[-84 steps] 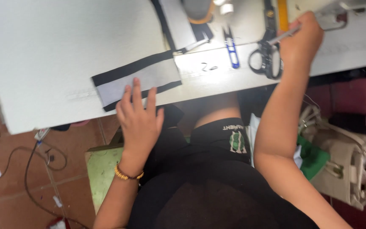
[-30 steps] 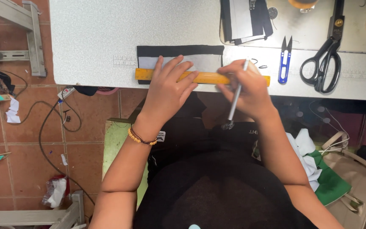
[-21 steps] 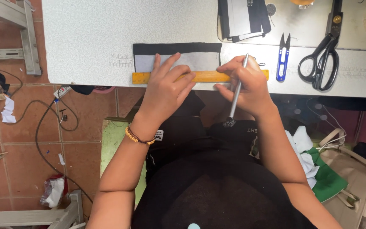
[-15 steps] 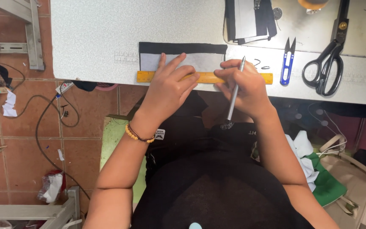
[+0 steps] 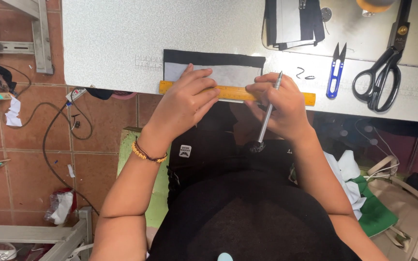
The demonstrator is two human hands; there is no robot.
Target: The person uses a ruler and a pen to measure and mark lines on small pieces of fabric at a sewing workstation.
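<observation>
A black fabric strip with a pale grey panel [image 5: 228,72] lies at the near edge of the white table [image 5: 117,43]. A yellow ruler [image 5: 238,93] rests along its lower edge. My left hand [image 5: 185,104] presses flat on the ruler and the fabric, fingers spread. My right hand [image 5: 279,104] grips a silver pen [image 5: 268,116] held upright, its tip at the ruler's edge near the fabric's right end.
Blue thread snips [image 5: 335,72] and large black scissors [image 5: 380,75] lie to the right on the table. A stack of black and grey fabric pieces [image 5: 293,21] sits at the far edge. Cables [image 5: 49,130] trail over the tiled floor to the left.
My right hand came back from the far right with the pen, and the ruler now lies across the fabric. In the last second both hands stay nearly still on the ruler.
</observation>
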